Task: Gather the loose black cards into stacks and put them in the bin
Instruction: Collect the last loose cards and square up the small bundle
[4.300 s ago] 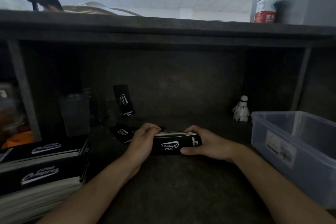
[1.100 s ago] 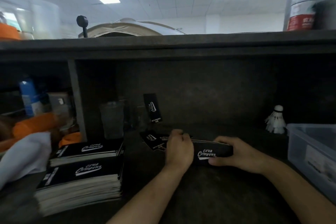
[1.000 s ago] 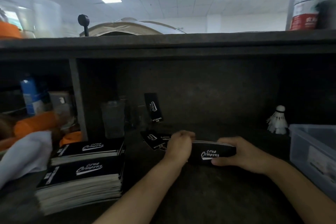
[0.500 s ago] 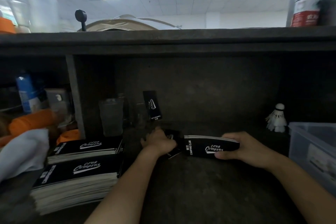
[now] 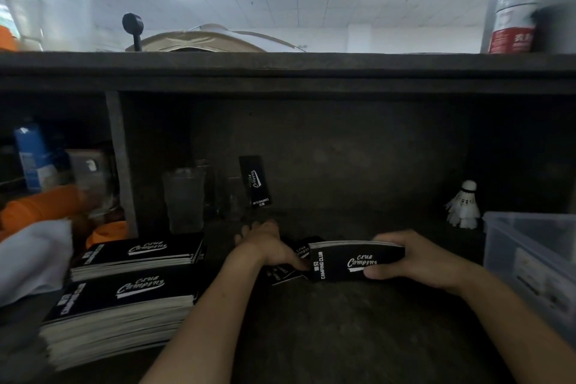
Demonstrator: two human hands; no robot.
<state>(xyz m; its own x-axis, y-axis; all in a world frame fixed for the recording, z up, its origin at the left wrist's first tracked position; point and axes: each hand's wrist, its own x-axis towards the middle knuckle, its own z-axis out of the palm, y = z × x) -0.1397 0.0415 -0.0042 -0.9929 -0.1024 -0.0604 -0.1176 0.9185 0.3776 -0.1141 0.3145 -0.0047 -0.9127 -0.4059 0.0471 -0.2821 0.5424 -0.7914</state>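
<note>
Our right hand (image 5: 414, 259) is gripping a stack of black cards (image 5: 355, 262) by its right end. The fingers are curling over the top edge and the thumb is pressing on the printed face, which is tilting toward us with "Club Camping" reading upright. Our left hand (image 5: 265, 246) is lying palm down just left of that stack. Its fingers are stretching flat over a few loose cards (image 5: 280, 273) that are fanning out beneath it, and its thumb is touching them right beside the stack's left end. All of this is sitting on the dark shelf floor (image 5: 327, 337). Behind the left hand a single card (image 5: 255, 181) is leaning upright against the back wall, with a drinking glass (image 5: 184, 199) standing just to its left. Further left, two flat piles of cards are lying one behind the other, the near pile (image 5: 118, 305) taller than the far pile (image 5: 137, 254). Beyond them a white cloth (image 5: 28, 259) is spilling in from the edge. Off to the right, well apart from the gripped stack, a clear plastic bin (image 5: 505, 246) is sitting at the frame's edge. We are seeing no cards inside the part in view. A white shuttlecock (image 5: 464, 206) is standing behind it. A bottle with a red label (image 5: 514, 9) is standing on the top board (image 5: 280, 68).
</note>
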